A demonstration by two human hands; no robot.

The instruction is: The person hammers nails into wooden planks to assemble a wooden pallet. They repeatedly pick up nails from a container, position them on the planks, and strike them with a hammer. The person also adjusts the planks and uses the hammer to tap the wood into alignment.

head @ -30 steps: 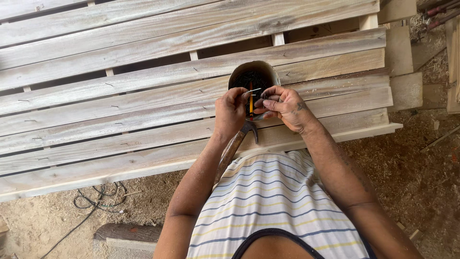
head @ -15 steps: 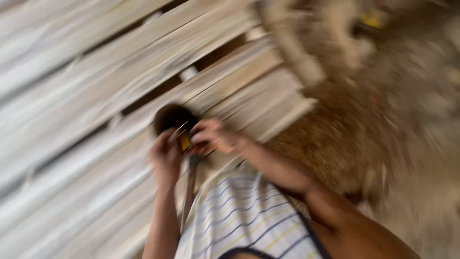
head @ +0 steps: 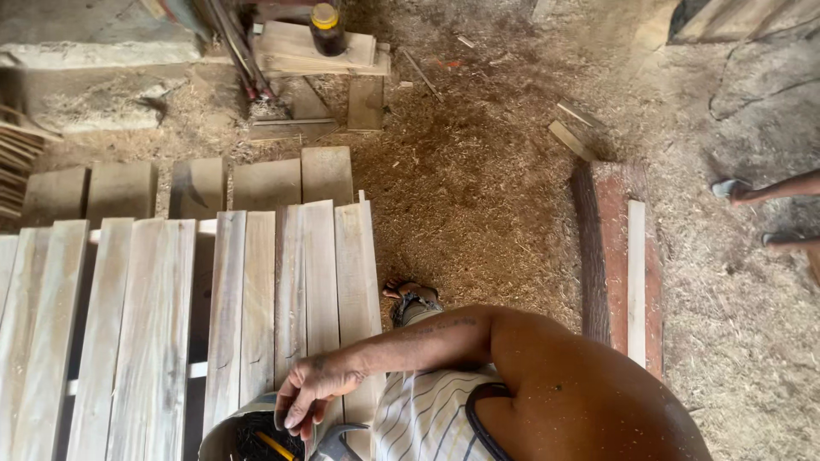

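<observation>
My right hand (head: 312,394) hangs with loose, spread fingers over the rim of a round container (head: 224,434) at the bottom edge. The container holds dark nails and a yellow-handled item (head: 275,445). Nothing shows in the hand's grip. A metal claw hammer head (head: 338,442) lies just right of the container, against my striped shirt. Both rest on a pale slatted wooden panel (head: 256,290). My right arm reaches in from the shoulder at the lower right. My left hand is out of sight.
Sawdust covers the ground. My sandalled foot (head: 414,300) stands beside the panel's edge. A reddish timber with a pale strip (head: 617,256) lies to the right. A yellow-lidded jar (head: 326,26) sits on stacked boards at the top. Another person's feet (head: 745,189) are at the far right.
The view has swung round and to the right. Both hands were together over the container holding a yellow tool; now only my right hand shows, resting over the container's rim.
</observation>
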